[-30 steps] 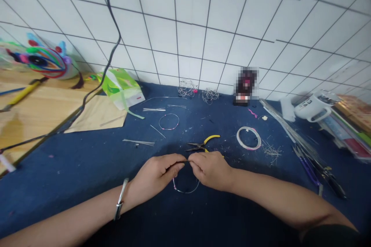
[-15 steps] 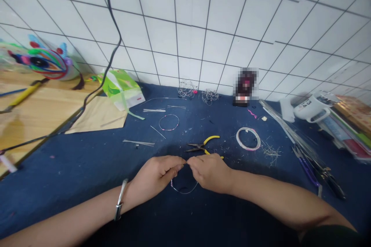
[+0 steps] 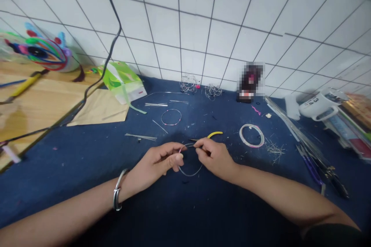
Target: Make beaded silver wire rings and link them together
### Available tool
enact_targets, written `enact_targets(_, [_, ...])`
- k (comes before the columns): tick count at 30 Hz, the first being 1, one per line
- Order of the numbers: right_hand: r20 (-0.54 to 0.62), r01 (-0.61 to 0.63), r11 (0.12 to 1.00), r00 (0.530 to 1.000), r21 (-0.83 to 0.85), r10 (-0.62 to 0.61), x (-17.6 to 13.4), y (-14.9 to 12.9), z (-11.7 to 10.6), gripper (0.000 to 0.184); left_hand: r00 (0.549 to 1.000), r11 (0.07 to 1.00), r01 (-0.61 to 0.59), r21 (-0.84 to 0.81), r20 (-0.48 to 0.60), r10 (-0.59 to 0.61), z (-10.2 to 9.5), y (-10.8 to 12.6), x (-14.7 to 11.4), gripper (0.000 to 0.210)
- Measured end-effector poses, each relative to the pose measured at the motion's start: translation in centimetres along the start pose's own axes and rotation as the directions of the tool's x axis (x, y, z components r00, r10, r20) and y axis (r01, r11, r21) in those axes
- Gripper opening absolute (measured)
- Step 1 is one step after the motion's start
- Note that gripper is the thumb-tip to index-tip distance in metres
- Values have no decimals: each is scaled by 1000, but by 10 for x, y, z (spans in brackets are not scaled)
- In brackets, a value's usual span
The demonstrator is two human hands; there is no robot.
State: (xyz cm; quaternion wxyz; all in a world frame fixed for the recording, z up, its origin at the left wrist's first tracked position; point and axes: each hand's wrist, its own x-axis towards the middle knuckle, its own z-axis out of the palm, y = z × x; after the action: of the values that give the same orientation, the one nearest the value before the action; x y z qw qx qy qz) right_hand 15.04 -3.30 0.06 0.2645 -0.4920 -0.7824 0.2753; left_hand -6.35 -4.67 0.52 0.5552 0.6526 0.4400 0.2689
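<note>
A thin wire ring (image 3: 189, 175) with a pinkish stretch near its left side is held up between my hands. My left hand (image 3: 160, 162) pinches its left side between thumb and fingers. Closed at the fingertips, my right hand (image 3: 216, 158) grips the ring at its upper right. Partly hidden behind that hand lie pliers with yellow handles (image 3: 215, 133). Farther back, a second wire ring (image 3: 173, 124) with small pink marks rests on the dark blue cloth (image 3: 185, 216).
Straight wire pieces (image 3: 140, 137) lie at left. A coil of pale wire (image 3: 241, 139), wire scraps (image 3: 275, 149) and purple-handled pliers (image 3: 311, 170) are at right, near a white mug (image 3: 314, 108). Wire tangles (image 3: 213, 91) sit by the wall. A black cable (image 3: 114, 44) hangs at left.
My hands have moved slightly up, and the fingertips are farther apart, showing more of the wire ring. The view has shifted a little.
</note>
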Motion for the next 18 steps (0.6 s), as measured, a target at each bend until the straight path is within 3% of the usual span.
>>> enact_targets(7, [25, -122, 989, 992, 88, 120, 6, -2, -2, 15, 996, 988, 47, -147, -72, -59, 1, -1, 1, 29])
enact_targets(18, [80, -68, 998, 994, -19, 69, 4, -2, 1, 15, 971, 995, 61, -83, -224, -78, 1, 0, 5, 22])
